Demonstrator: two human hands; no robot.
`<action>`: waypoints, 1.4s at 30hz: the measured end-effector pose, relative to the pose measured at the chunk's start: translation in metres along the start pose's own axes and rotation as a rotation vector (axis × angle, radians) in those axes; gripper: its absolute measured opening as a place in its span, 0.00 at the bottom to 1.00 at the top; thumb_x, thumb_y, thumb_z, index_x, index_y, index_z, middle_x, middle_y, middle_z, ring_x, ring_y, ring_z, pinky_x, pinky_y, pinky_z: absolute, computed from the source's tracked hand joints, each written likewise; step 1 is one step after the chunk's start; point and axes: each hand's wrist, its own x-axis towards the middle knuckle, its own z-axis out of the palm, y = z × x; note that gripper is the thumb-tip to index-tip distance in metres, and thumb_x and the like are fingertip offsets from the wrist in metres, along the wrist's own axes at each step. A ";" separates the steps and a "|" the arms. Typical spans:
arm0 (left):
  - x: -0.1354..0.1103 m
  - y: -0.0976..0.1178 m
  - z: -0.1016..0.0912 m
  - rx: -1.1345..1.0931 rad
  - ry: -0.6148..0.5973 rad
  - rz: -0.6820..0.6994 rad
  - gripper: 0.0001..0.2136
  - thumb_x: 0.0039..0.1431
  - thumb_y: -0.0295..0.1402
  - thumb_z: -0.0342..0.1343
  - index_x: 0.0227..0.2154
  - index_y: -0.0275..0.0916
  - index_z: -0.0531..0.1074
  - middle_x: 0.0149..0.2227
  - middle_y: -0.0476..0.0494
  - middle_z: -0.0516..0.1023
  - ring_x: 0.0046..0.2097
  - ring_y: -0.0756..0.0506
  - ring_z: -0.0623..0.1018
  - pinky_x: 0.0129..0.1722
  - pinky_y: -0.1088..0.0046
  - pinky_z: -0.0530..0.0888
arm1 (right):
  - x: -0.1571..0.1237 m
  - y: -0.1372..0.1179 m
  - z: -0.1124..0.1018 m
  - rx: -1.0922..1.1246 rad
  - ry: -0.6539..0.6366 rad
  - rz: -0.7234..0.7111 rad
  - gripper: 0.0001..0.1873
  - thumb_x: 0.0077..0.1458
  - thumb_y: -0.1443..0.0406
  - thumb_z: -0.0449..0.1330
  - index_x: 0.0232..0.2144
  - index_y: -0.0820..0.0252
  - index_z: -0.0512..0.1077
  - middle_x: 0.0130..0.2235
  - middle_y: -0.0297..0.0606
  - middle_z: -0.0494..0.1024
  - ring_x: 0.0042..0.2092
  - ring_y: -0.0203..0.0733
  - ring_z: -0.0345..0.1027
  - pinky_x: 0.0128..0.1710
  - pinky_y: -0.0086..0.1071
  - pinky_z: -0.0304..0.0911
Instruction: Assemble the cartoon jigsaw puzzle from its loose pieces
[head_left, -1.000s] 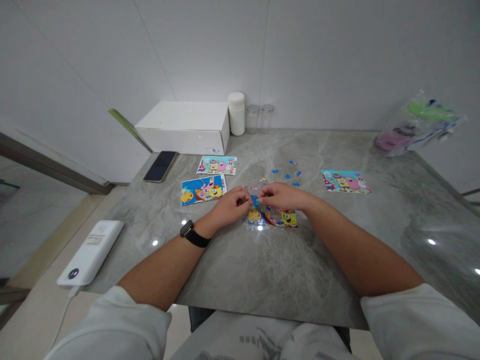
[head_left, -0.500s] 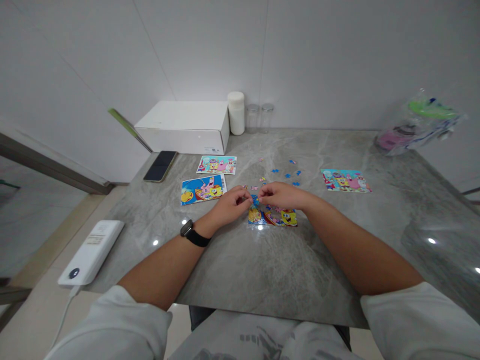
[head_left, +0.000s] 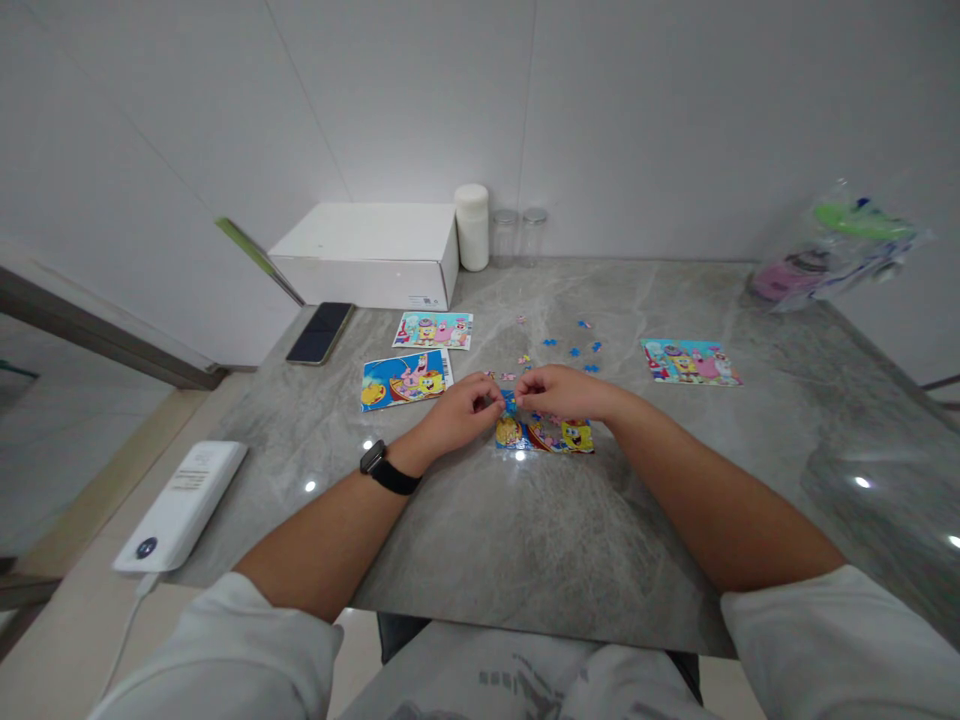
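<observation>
A partly joined cartoon jigsaw puzzle (head_left: 541, 436) lies on the grey table in front of me. My left hand (head_left: 469, 408) is at its upper left corner, thumb and fingertips pinched together. From the right, my right hand (head_left: 551, 391) meets the same corner, its fingers also closed. Between the fingertips shows a blue jigsaw piece (head_left: 509, 402); both hands touch it, and its edges are partly hidden. Loose blue jigsaw pieces (head_left: 575, 352) and a few pink and yellow pieces (head_left: 524, 360) lie beyond my hands.
Left of the puzzle lie a blue picture card (head_left: 405, 381) and a smaller card (head_left: 433, 330); another card (head_left: 690, 362) is at right. Behind stand a white box (head_left: 367, 250), a white bottle (head_left: 472, 228) and two glass jars. A phone (head_left: 321, 333) and white power bank (head_left: 181, 505) are leftward.
Hardly anything differs. Both hands stay at the puzzle's upper left corner, with only a slight shift of the fingers and of the view.
</observation>
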 end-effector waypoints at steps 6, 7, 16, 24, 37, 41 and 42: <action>-0.002 0.001 -0.001 0.036 -0.018 0.003 0.07 0.65 0.35 0.58 0.33 0.39 0.76 0.37 0.46 0.75 0.36 0.48 0.74 0.37 0.71 0.70 | -0.002 0.001 0.000 -0.001 -0.020 0.005 0.12 0.56 0.56 0.62 0.36 0.59 0.75 0.26 0.28 0.72 0.21 0.32 0.61 0.21 0.26 0.54; -0.002 0.001 -0.001 0.039 -0.022 0.004 0.07 0.65 0.35 0.58 0.33 0.39 0.76 0.37 0.46 0.75 0.36 0.48 0.74 0.37 0.71 0.70 | -0.002 0.000 0.000 -0.001 -0.020 0.010 0.12 0.56 0.56 0.62 0.36 0.59 0.75 0.26 0.28 0.72 0.20 0.32 0.61 0.20 0.26 0.54; -0.002 0.003 -0.002 0.006 0.018 0.005 0.06 0.64 0.33 0.57 0.33 0.39 0.76 0.37 0.45 0.76 0.38 0.48 0.74 0.38 0.70 0.70 | -0.004 -0.009 0.000 0.061 0.022 -0.036 0.14 0.56 0.55 0.62 0.36 0.60 0.74 0.29 0.30 0.73 0.24 0.31 0.61 0.24 0.27 0.56; 0.000 -0.001 0.000 0.012 0.062 -0.029 0.08 0.66 0.34 0.56 0.33 0.38 0.76 0.38 0.45 0.76 0.39 0.48 0.75 0.41 0.71 0.71 | -0.001 -0.007 0.000 0.223 0.004 -0.123 0.19 0.53 0.50 0.66 0.37 0.60 0.75 0.30 0.32 0.74 0.30 0.35 0.65 0.29 0.29 0.61; -0.004 0.004 -0.001 0.144 0.008 0.050 0.09 0.62 0.26 0.56 0.42 0.40 0.78 0.44 0.44 0.76 0.39 0.47 0.75 0.40 0.70 0.72 | 0.014 0.017 -0.004 -0.033 0.164 -0.160 0.08 0.56 0.66 0.63 0.37 0.59 0.81 0.35 0.35 0.84 0.38 0.39 0.75 0.39 0.30 0.66; -0.005 0.003 -0.001 0.191 0.011 0.045 0.10 0.62 0.26 0.57 0.44 0.41 0.77 0.42 0.45 0.74 0.38 0.47 0.74 0.39 0.70 0.72 | 0.011 0.013 -0.001 -0.244 0.167 -0.084 0.09 0.55 0.70 0.64 0.39 0.57 0.81 0.35 0.35 0.84 0.38 0.40 0.77 0.38 0.29 0.65; -0.005 0.003 0.000 0.201 0.012 0.046 0.10 0.62 0.26 0.57 0.44 0.41 0.77 0.42 0.45 0.74 0.38 0.47 0.74 0.39 0.69 0.72 | 0.011 0.012 0.000 -0.276 0.161 -0.066 0.09 0.56 0.70 0.64 0.39 0.57 0.81 0.35 0.35 0.84 0.37 0.40 0.77 0.38 0.29 0.65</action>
